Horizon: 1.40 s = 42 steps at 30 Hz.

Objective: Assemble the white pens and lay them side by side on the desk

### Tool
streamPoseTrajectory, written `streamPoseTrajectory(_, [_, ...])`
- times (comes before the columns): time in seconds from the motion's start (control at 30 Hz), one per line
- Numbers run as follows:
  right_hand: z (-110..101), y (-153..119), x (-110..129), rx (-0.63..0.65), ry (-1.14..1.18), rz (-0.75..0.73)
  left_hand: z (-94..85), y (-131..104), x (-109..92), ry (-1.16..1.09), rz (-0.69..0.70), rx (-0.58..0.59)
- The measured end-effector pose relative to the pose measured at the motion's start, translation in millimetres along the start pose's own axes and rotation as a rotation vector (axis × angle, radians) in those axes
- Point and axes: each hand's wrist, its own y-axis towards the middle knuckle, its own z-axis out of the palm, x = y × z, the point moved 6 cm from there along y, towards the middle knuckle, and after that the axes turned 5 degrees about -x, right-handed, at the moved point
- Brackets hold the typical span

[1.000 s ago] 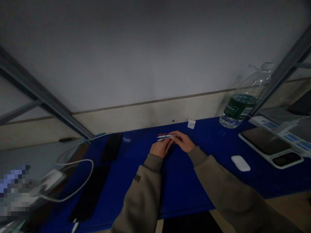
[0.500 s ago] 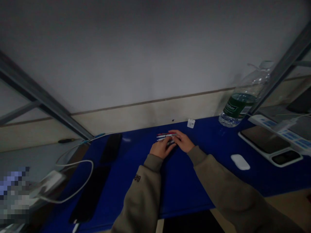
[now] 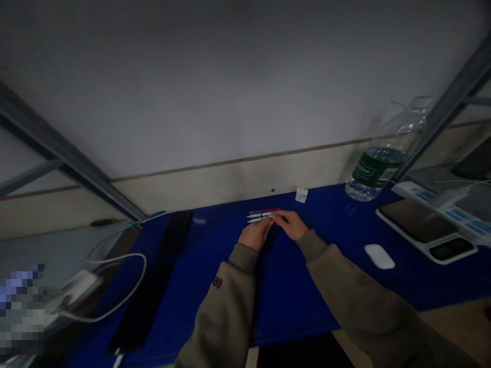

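A red pen (image 3: pixel 264 211) and white pens (image 3: pixel 254 215) lie side by side on the blue table (image 3: pixel 215 235), towards its back edge. My left hand (image 3: pixel 256 234) is closed at the near side of the pens, its fingertips at the lowest white one. From the right, my right hand (image 3: pixel 290 224) reaches the pens' right ends with thumb and fingers pinched together. The two hands' fingertips meet or nearly meet, and they cover the right ends of the white pens.
Two dark phones (image 3: pixel 174 234) lie at the left beside a white cable (image 3: pixel 143 276). At the right stand a large water bottle (image 3: pixel 378 166), a white oval case (image 3: pixel 379 256), a scale (image 3: pixel 425 227) and a power strip (image 3: pixel 466 220). A small white square (image 3: pixel 301 194) lies near the wall.
My fingers have drawn in closer together at the pens. The right hand's fingers have come down off the red pen, which shows more fully. The left hand has shifted slightly right.
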Motion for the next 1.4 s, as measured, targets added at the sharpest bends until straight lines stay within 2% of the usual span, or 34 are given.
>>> streamPoseTrajectory(0.2, [-1,0,2,-0.031,0.003,0.010,0.6,0,-2,-0.039,0.063,-0.039])
streamPoseTrajectory(0.37, [-5,-1,1,-0.110,-0.088,0.042,-8.3,-2,1,-0.066,0.109,-0.100])
streamPoseTrajectory(0.47, [-13,-1,-2,-0.196,-0.220,0.043,-19.5,0,21,-0.023,-0.010,-0.191])
streamPoseTrajectory(0.6, [-15,-1,-11,-0.201,-0.368,0.061,-30.7,3,54,0.054,-0.218,-0.288])
streamPoseTrajectory(0.73, [-10,-2,-17,-0.124,-0.426,0.028,-36.1,-1,69,0.102,-0.272,-0.311])
streamPoseTrajectory(0.9, [-5,-2,-17,-0.078,-0.490,-0.076,-47.0,-8,75,0.140,-0.284,-0.354])
streamPoseTrajectory(1.03, [-4,-2,-18,-0.064,-0.487,-0.096,-50.5,-7,72,0.156,-0.257,-0.382])
streamPoseTrajectory(1.17, [-3,-2,-13,-0.044,-0.512,-0.189,-45.3,-3,55,0.151,-0.200,-0.403])
streamPoseTrajectory(1.2, [-1,-2,-11,-0.020,-0.521,-0.215,-42.4,-2,48,0.144,-0.158,-0.403])
streamPoseTrajectory(1.3, [4,-3,-5,0.059,-0.548,-0.269,-28.2,0,20,0.119,0.082,-0.349])
streamPoseTrajectory(1.4, [7,-4,0,0.089,-0.572,-0.273,-10.3,1,6,0.134,0.209,-0.243])
